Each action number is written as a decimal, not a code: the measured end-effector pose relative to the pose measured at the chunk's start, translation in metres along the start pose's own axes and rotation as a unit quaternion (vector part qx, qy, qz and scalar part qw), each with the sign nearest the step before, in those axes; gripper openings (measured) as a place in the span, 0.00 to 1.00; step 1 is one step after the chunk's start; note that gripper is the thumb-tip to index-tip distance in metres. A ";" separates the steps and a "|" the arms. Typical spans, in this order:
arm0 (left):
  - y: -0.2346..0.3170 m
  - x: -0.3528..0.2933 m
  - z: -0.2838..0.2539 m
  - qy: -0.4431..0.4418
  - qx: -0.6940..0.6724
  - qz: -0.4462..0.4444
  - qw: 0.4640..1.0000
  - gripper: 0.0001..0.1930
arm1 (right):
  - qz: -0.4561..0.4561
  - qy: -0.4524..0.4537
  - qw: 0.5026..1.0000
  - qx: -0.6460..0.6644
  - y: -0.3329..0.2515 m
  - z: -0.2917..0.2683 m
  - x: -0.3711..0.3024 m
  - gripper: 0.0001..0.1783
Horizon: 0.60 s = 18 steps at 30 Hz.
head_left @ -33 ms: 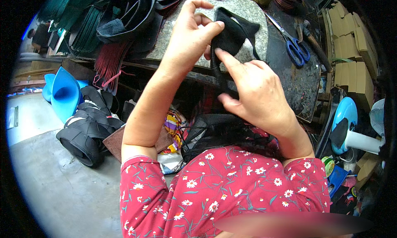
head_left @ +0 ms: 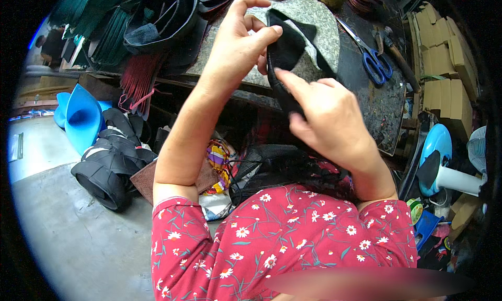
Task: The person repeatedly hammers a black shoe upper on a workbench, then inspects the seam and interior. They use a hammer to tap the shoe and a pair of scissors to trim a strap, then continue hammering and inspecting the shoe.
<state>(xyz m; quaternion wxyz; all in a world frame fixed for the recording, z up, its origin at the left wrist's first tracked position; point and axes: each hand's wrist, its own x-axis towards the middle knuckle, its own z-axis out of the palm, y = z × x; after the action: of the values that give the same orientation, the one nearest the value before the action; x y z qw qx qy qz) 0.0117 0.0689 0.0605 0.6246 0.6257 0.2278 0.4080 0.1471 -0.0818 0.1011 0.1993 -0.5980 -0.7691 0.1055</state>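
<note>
A black fabric piece (head_left: 286,46) with a pale inner side hangs between my hands over a speckled grey stone slab (head_left: 327,26). My left hand (head_left: 238,47) pinches its upper left edge between thumb and fingers, with the index finger raised and curled. Lower on that same edge, the index fingertip of my right hand (head_left: 334,112) presses the fabric. My right thumb is bent close to the lower strip, partly blurred, and the other fingers are folded in. Part of the piece is hidden behind my fingers.
Blue-handled scissors (head_left: 375,65) and a hammer (head_left: 401,60) lie right of the slab. A black bin (head_left: 159,37) and dark red strips (head_left: 141,78) sit left. Black strap pieces (head_left: 107,170) and blue foam (head_left: 83,118) are lower left; tan blocks (head_left: 452,102) and a blue fan (head_left: 438,144) stand right.
The black piece has opened out to the right, showing more of its pale inner side. My right hand has shifted slightly right and down along the edge; my left hand hardly moved.
</note>
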 end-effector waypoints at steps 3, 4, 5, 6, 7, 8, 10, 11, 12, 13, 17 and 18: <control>0.020 0.004 -0.022 -0.044 0.405 0.165 0.898 0.12 | -0.106 0.058 0.987 0.103 0.025 -0.031 0.007 0.30; 0.026 0.005 -0.028 -0.061 0.469 0.221 0.853 0.17 | -0.071 0.063 0.980 0.177 0.038 -0.055 0.005 0.29; 0.031 0.007 -0.034 -0.110 0.435 0.260 0.855 0.16 | -0.028 0.058 0.964 0.257 0.050 -0.075 0.001 0.28; 0.033 0.002 -0.034 -0.204 0.261 0.212 0.919 0.19 | -0.007 0.072 0.937 0.343 0.065 -0.084 0.004 0.29; 0.035 0.001 -0.036 -0.280 0.080 0.148 0.945 0.22 | 0.002 0.088 0.898 0.431 0.080 -0.091 0.009 0.29; 0.034 -0.007 -0.032 -0.296 0.026 0.088 0.951 0.25 | 0.026 0.064 0.909 0.411 0.094 -0.093 0.012 0.27; 0.031 -0.014 -0.025 -0.287 0.008 -0.029 0.957 0.19 | 0.081 0.026 0.936 0.342 0.113 -0.093 0.018 0.25; 0.030 -0.016 -0.023 -0.270 -0.024 -0.104 0.957 0.19 | 0.031 0.032 0.940 0.339 0.117 -0.089 0.021 0.24; 0.027 -0.016 -0.018 -0.238 -0.042 -0.065 0.968 0.17 | 0.009 0.042 0.951 0.306 0.117 -0.087 0.025 0.24; 0.026 -0.017 -0.015 -0.204 -0.044 -0.031 0.977 0.15 | -0.015 0.054 0.960 0.273 0.114 -0.082 0.028 0.23; 0.023 -0.010 -0.008 -0.182 0.055 -0.058 0.980 0.16 | -0.058 0.074 0.978 0.185 0.080 -0.070 0.037 0.17; 0.023 -0.008 -0.007 -0.189 0.065 -0.066 0.978 0.16 | -0.104 0.085 0.990 0.049 0.072 -0.062 0.043 0.19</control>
<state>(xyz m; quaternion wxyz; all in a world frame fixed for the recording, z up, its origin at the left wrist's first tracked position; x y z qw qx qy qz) -0.0035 0.0637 0.0799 0.6400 0.7143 0.1723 0.2248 0.2283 -0.0266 0.1359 0.3027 -0.5109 -0.8015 0.0706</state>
